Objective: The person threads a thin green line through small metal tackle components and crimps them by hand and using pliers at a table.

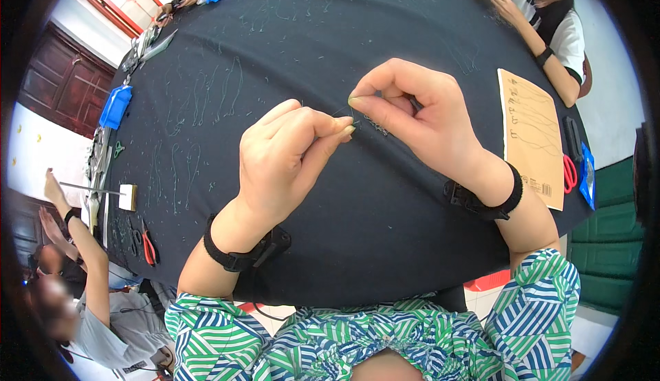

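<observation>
My left hand point(282, 154) is closed in a pinch over the middle of the black cloth, thumb against forefinger. A short bit of thin green thread point(356, 125) sticks out at its fingertips. My right hand point(430, 116) pinches just above and to the right of it, a small gap between the two sets of fingertips. A very fine strand seems to be in the right pinch, too thin to make out well. On the cloth behind the fingertips lies a small chain-like heap point(377, 125), partly hidden by my right hand.
Many loose thread lengths point(230, 85) lie on the black-covered table point(385, 243). At right are a brown card point(533, 164), red-handled scissors point(570, 173) and a blue packet point(586, 175). Red-handled pliers point(148, 247) and a blue tray point(115, 107) are at left. Other people sit around.
</observation>
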Motion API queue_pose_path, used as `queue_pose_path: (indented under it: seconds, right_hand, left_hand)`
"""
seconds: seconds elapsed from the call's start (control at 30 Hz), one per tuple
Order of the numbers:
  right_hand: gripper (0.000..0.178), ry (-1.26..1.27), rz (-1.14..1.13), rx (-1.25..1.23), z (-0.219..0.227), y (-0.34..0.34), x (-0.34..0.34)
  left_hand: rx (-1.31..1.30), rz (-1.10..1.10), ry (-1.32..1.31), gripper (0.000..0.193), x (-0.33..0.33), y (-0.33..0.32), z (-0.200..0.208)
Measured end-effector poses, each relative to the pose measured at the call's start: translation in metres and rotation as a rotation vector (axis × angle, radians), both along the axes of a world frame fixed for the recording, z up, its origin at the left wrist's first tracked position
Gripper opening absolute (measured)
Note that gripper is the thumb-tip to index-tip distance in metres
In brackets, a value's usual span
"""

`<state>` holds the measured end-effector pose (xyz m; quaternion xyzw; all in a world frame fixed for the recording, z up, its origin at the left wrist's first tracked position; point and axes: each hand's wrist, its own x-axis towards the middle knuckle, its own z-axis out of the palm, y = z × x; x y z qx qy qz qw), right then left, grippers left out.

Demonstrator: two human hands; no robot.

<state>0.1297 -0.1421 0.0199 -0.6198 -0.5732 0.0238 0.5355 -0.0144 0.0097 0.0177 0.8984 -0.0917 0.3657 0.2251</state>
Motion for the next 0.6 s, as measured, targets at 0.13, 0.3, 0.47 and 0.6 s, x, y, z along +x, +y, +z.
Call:
queue_pose_path:
  seconds: [0.13, 0.3, 0.47, 0.6]
  right_hand:
    - [0.012, 0.262, 0.083, -0.136, -0.008, 0.004, 0.005]
    - [0.009, 0.587, 0.238, -0.110, -0.023, 0.011, -0.003]
    - [0.011, 0.256, 0.157, -0.144, -0.014, 0.003, -0.012]
    - [0.012, -0.301, 0.042, 0.096, -0.007, 0.001, -0.012]
  left_hand:
    - [-0.001, -0.011, -0.013, 0.006, 0.001, 0.001, -0.002]
    - [-0.103, 0.057, -0.018, 0.013, 0.001, -0.001, -0.002]
    - [-0.112, 0.096, -0.024, 0.013, 0.002, 0.000, -0.002]
    - [-0.030, 0.064, -0.029, 0.012, 0.005, -0.001, -0.002]
